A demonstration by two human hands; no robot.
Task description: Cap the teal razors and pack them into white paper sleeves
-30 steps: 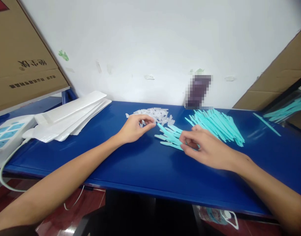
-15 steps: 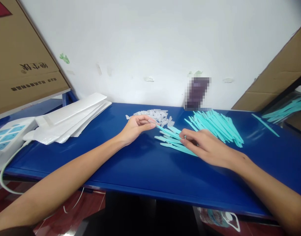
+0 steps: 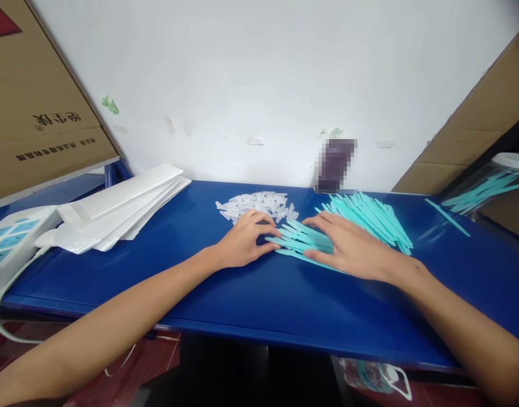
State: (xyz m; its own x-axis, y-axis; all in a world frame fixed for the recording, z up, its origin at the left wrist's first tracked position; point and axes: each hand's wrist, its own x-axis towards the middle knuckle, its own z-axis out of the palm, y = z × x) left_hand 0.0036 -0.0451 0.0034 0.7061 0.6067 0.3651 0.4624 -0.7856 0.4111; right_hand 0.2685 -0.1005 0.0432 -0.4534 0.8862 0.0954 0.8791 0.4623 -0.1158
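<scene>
A small group of turquoise eyebrow razors [image 3: 299, 243] lies fanned on the blue table, blade ends toward the left. At those ends is my left hand [image 3: 246, 240], fingers curved and thumb apart, its tips touching the nearest razors. My right hand [image 3: 353, 246] arches over the other end of the group, thumb and forefinger spread on either side of it. No single razor is lifted in either hand. Beyond my left hand spreads a pile of translucent whitish caps [image 3: 263, 202]. A larger heap of turquoise razors [image 3: 373, 217] sits behind my right hand, partly covered by it.
White plastic bags [image 3: 124, 209] lie stacked on the left beside a white power strip [image 3: 17, 237]. One loose razor [image 3: 448, 217] rests at the right, near a clear jar [image 3: 492, 189] of razors. Cardboard [image 3: 47, 102] stands left. The blue table's [image 3: 242, 305] front edge runs below.
Both hands have come down onto the razor group. The razor held up between them has been let go. My left hand moved nearer me, and my right fingers spread from a pinch.
</scene>
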